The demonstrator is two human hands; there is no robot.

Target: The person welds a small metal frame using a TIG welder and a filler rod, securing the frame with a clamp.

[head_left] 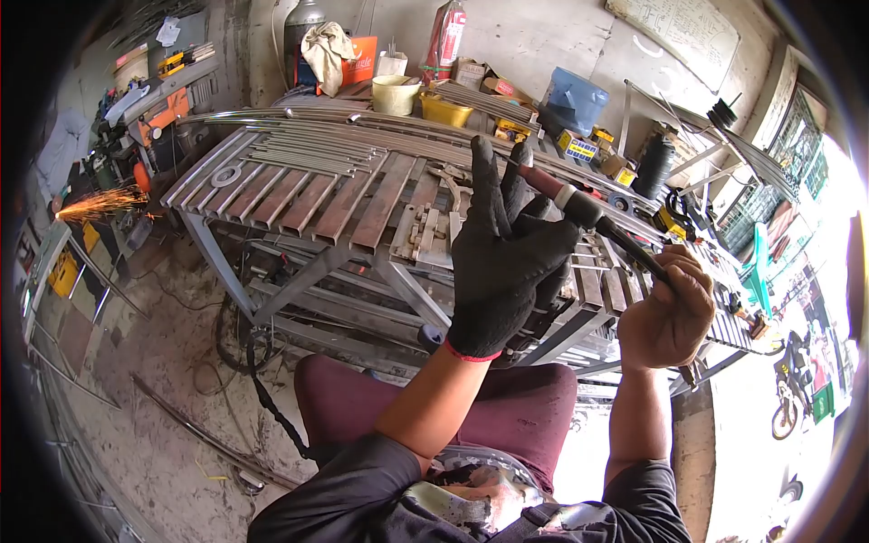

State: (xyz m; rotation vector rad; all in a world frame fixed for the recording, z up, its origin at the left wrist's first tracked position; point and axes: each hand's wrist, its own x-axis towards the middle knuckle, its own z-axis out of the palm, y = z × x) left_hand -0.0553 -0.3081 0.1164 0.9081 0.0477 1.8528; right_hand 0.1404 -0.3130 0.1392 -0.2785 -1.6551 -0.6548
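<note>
A black glove with a red cuff covers my left hand (pixel 511 244), raised over the slatted metal table (pixel 312 204). Its upper fingers are stretched out and apart, beside the tip of a torch-like tool (pixel 579 206). That tool has a reddish front, a pale ring and a long black handle, and it slants down to the right. Bare fingers of my right hand (pixel 668 312) are wrapped round the lower end of the handle. Behind the glove, metal clamp-like parts (pixel 425 231) lie on the slats, with a bundle of thin rods (pixel 312 149) farther left.
Orange sparks (pixel 101 204) fly at the far left. Along the table's back stand a white bucket (pixel 396 95), a yellow bowl (pixel 445 110), a blue container (pixel 575 101) and a red extinguisher (pixel 445 38). A black cable (pixel 267 398) hangs beside my knee.
</note>
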